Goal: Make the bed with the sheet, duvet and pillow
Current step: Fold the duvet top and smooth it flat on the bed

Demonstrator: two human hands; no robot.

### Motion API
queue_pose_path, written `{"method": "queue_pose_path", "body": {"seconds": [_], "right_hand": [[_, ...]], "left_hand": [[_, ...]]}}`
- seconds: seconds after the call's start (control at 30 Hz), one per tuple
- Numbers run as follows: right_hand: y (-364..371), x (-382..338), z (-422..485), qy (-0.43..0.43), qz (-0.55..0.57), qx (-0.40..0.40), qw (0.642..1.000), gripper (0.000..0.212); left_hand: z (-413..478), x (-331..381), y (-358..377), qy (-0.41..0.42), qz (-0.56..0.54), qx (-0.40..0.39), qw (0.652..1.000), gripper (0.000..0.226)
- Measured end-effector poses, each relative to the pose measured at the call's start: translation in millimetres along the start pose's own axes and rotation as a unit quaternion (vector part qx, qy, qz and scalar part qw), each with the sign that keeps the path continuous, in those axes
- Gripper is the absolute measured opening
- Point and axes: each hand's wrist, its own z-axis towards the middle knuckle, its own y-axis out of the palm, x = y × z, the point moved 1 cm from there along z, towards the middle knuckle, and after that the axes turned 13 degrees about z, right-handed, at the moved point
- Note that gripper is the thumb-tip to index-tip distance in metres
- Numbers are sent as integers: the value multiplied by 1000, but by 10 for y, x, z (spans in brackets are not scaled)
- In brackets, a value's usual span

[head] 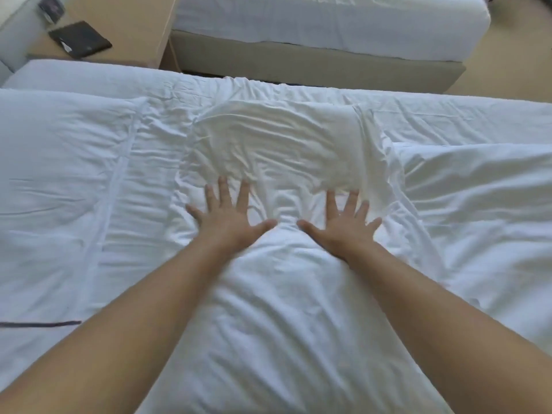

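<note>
Duvet point(277, 294) at frame centre is seemingly being smoothed by left hand point(230, 218) and right hand point(343, 222) (fingers spread wide, gripping nothing); outward strokes are likely called for next

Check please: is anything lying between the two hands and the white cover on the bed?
Nothing visible is in the way. The left hand and the right hand lie flat, fingers spread, directly on the wrinkled white cover, side by side but not touching each other.
</note>
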Motion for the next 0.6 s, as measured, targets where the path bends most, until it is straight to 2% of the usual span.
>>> {"method": "queue_pose_path", "body": {"seconds": [0.17,0.3,0.47,0.6], "right_hand": [[360,445,-810,0,-49,-38,998,116],[625,918,-1234,-3,-28,-24,999,117],[987,1342,-1549,-22,-2,47,999,118],[1220,1450,-1308,-129,72,178,973,112]], "left_hand": [[-1116,-231,552,-42,7,-46,998,115],[-1631,-724,946,-136,-125,-75,980,124],[-1786,-665,1176,-136,-198,-4,971,127],[-1633,-681,1435,-155,-211,98,960,125]]}}
